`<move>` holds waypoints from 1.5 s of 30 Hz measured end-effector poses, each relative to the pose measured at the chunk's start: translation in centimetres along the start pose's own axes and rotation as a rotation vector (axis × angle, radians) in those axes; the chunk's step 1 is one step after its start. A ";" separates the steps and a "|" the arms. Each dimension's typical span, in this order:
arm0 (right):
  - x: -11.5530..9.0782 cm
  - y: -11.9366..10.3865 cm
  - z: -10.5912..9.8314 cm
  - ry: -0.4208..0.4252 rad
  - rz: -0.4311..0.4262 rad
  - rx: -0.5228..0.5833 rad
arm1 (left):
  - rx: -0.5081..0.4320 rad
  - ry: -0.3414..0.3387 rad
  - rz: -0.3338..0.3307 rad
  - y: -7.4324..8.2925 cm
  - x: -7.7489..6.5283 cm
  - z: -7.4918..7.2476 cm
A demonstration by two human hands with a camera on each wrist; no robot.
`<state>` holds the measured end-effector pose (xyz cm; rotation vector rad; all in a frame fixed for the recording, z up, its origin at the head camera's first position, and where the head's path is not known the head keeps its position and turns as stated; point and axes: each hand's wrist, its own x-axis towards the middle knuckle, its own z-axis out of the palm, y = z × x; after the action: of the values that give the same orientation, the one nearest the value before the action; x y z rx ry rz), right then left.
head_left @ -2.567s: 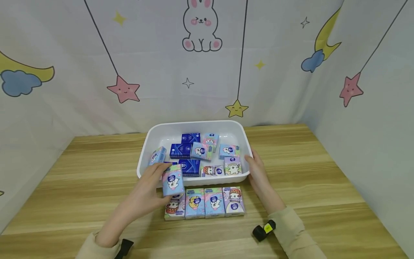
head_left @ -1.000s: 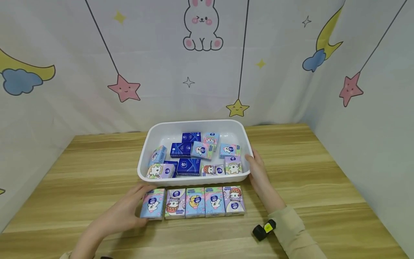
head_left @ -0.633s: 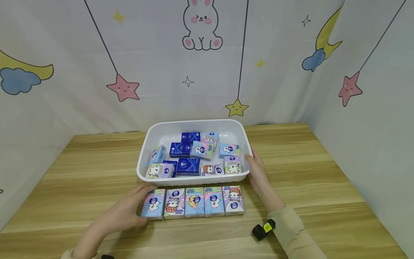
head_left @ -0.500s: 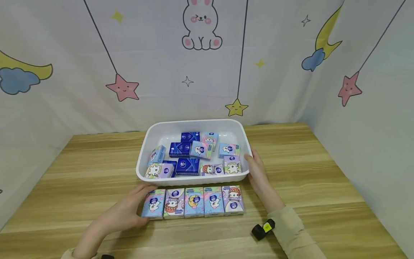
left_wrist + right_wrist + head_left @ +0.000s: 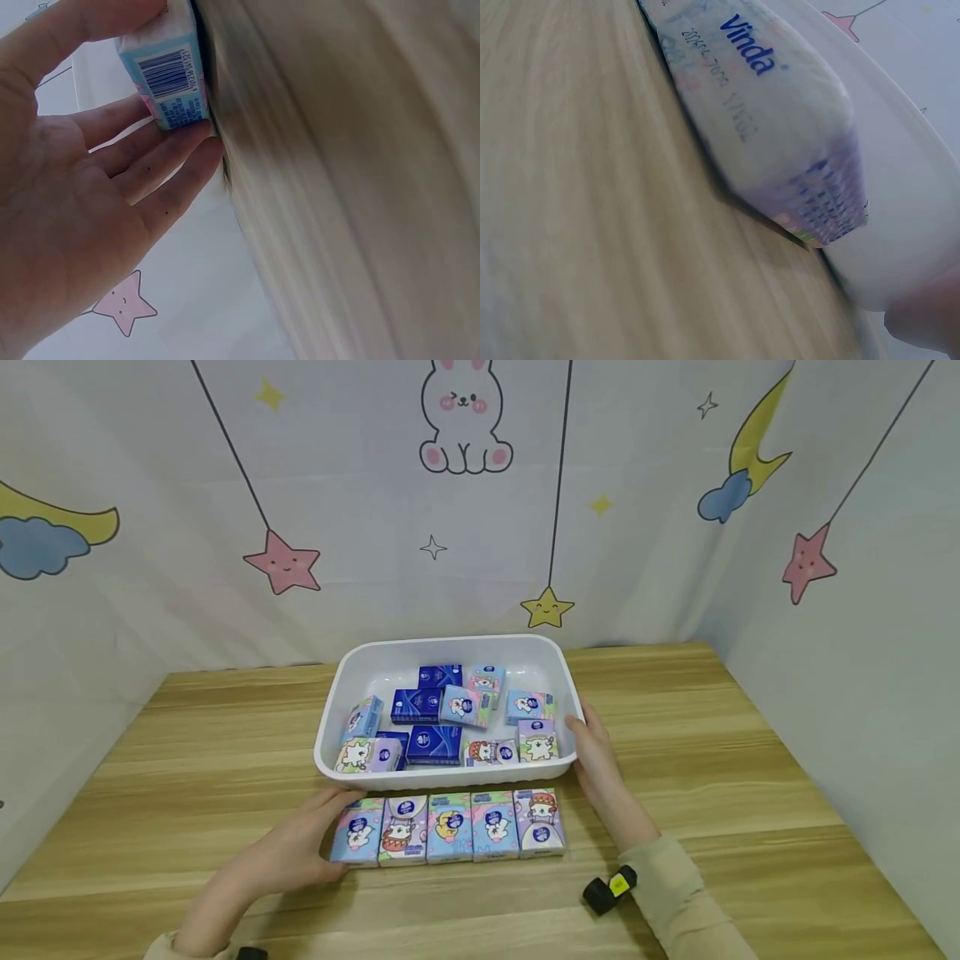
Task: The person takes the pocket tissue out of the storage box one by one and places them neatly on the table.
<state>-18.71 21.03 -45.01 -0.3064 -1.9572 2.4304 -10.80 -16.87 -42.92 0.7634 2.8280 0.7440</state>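
My left hand [image 5: 288,847] holds a light-blue pocket tissue pack [image 5: 357,837] at the left end of a row on the table. Its thumb is at the pack's near end and its fingers at the far end; the left wrist view shows the barcode end of that tissue pack [image 5: 169,75]. Side by side to its right lie a purple pack [image 5: 403,833], two more blue ones and another purple pack [image 5: 538,825]. Behind the row stands a white plastic bin [image 5: 450,777], and my right hand [image 5: 600,760] grips its right side near the front corner.
Inside the bin lie several loose tissue packs: dark blue ones [image 5: 433,745], light-blue ones [image 5: 465,706] and purple ones [image 5: 367,756]. A black strap piece with a yellow label [image 5: 611,889] sits by the right sleeve. A printed curtain [image 5: 360,510] hangs behind the wooden table [image 5: 750,793].
My left hand has lowered the light-blue tissue pack from above the row to its left end, then slid it right against its neighbour. My right hand has stayed at the bin.
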 end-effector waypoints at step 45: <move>-0.1 -0.2 0.1 -0.015 -0.008 0.008 | 0.051 -0.026 0.032 1.4 1.0 0.9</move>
<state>-18.65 21.00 -44.84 -0.2803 -1.9509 2.4422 -10.79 -14.95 -43.00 0.8224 2.8278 0.6634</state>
